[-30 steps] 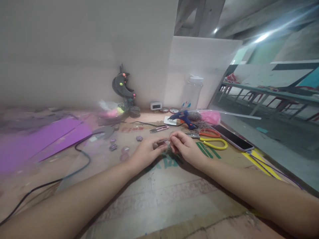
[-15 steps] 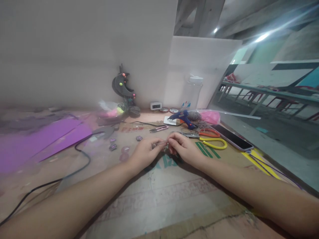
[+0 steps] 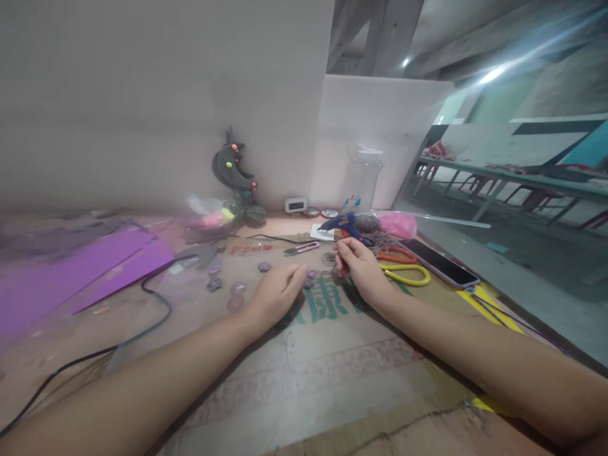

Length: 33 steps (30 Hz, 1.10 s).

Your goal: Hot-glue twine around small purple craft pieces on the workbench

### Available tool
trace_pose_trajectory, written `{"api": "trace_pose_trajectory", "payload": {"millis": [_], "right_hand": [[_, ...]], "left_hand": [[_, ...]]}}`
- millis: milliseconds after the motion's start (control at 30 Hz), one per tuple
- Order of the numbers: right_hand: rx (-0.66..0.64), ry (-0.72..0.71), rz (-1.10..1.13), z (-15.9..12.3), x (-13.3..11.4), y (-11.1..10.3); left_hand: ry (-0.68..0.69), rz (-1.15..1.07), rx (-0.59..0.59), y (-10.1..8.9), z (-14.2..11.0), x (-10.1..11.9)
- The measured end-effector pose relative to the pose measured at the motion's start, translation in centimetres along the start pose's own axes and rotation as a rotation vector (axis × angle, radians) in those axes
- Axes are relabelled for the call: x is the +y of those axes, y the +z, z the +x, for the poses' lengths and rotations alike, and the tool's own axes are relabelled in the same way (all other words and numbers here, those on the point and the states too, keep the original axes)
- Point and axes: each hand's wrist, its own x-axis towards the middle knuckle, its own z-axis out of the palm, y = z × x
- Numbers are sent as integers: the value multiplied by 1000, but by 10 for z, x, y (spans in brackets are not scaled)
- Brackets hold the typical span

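Observation:
My left hand (image 3: 280,292) is closed, thumb pressed against the bent fingers, above the cardboard sheet (image 3: 304,373). At its fingertips shows a small purple-grey flower (image 3: 310,278), partly covered by the thumb. To the right, my right hand (image 3: 360,265) is raised with thumb and fingers pinched together. What lies in that pinch is too small to make out; thin grey strands show close by. Two similar flowers, one (image 3: 264,267) beyond my left hand and another (image 3: 214,284) farther left, lie on the cardboard. Pink thread snips (image 3: 302,249) rest behind my hands.
A blue glue gun (image 3: 342,223), grey yarn (image 3: 367,222), yellow-handled scissors (image 3: 407,275) and a phone (image 3: 439,263) crowd the right. Behind stand a bottle (image 3: 365,180), a small clock (image 3: 295,204) and a dark crescent ornament (image 3: 230,166). A black cable (image 3: 161,316) crosses beside purple sheets (image 3: 114,266).
My hands were together at the fingertips and have parted. My right hand has moved right and slightly up, uncovering the purple-grey flower and the green print on the cardboard.

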Motion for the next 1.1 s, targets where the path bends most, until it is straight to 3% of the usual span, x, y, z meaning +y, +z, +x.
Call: {"api": "trace_pose_trajectory", "payload": {"millis": [233,567,1100], "right_hand": [[-60,6,-20,-2,-1,3],[-98,15,-56,-3,0,4],[-143,7,-136,-4,0,5]], "left_hand": [[117,6,-56,0,-1,0],[13,-48,-17,4,-2,-3],[184,116,-27,-3,-7,11]]}}
